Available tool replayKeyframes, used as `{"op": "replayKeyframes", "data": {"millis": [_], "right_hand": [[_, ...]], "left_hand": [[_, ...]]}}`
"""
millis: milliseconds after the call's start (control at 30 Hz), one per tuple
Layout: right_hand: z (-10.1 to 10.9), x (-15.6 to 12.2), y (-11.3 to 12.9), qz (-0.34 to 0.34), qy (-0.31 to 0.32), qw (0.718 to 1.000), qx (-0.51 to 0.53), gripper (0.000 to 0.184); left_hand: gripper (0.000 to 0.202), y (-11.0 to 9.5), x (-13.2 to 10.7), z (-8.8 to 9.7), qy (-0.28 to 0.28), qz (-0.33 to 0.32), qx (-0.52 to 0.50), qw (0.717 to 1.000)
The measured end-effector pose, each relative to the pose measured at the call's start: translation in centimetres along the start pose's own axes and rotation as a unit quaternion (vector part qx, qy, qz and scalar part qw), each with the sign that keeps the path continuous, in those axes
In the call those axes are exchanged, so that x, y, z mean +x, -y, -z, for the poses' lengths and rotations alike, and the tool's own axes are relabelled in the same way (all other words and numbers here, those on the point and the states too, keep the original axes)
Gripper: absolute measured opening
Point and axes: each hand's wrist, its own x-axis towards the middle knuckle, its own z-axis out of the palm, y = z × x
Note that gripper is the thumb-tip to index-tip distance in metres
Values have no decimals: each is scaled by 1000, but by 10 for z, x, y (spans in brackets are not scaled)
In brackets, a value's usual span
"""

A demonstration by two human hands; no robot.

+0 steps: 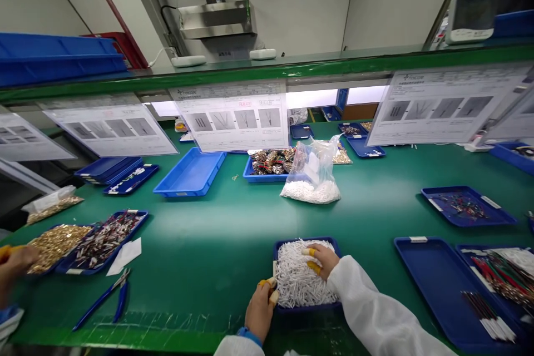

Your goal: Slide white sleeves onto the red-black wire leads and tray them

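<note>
Small blue plastic tray (pixel 306 308) of short white tube pieces (pixel 298 281) sits near the front edge of the green table (pixel 217 233). A wide stretch of green mat lies btwn it & the trays at left. Behind it: clear plastic bag of white pieces (pixel 311 181), light-blue tray (pixel 189 175). To the right, large dark-blue tray (pixel 429 283) w/ thin wires at its near corner. Left hand (pixel 259 308) curls at the small tray's left rim; can't tell if it grips. Right hand (pixel 322 260) rests half-curled on the pile; hold unclear.
</note>
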Motion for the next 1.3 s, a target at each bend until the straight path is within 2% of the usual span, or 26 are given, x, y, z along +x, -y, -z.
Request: {"op": "replayKeyframes", "data": {"millis": [167,333,433,500,600,733,833,967,1133,1300], "right_hand": [[22,-37,-35,-94,-75,993,-7,21],[19,-62,-38,-125,-131,983,-14,20],[18,-71,-37,-121,-156,980,-19,20],[17,-79,-35,-112,-167,979,-22,20],[6,-95,-19,-75,-163,984,-19,20],[-22,-109,24,21,-119,993,8,18],[-41,-107,51,89,-78,993,29,20],[-47,-100,59,117,-62,990,40,23],[-32,-106,44,91,-95,991,32,22],[-18,-121,30,47,-124,991,8,28]], "left_hand": [[20,-6,17,4,7,-25,52,998],[21,-19,44,10,0,-77,70,995],[24,-17,50,14,-28,-83,64,994],[26,-6,40,15,-53,-64,65,994],[27,15,2,4,-60,-38,76,995],[29,22,-55,-32,16,-79,99,992],[22,14,-66,-52,45,-84,132,987],[19,1,-57,-55,51,-90,164,981],[20,-15,-45,-35,20,-88,171,981],[26,-28,-2,-12,-29,-78,143,986]]}}
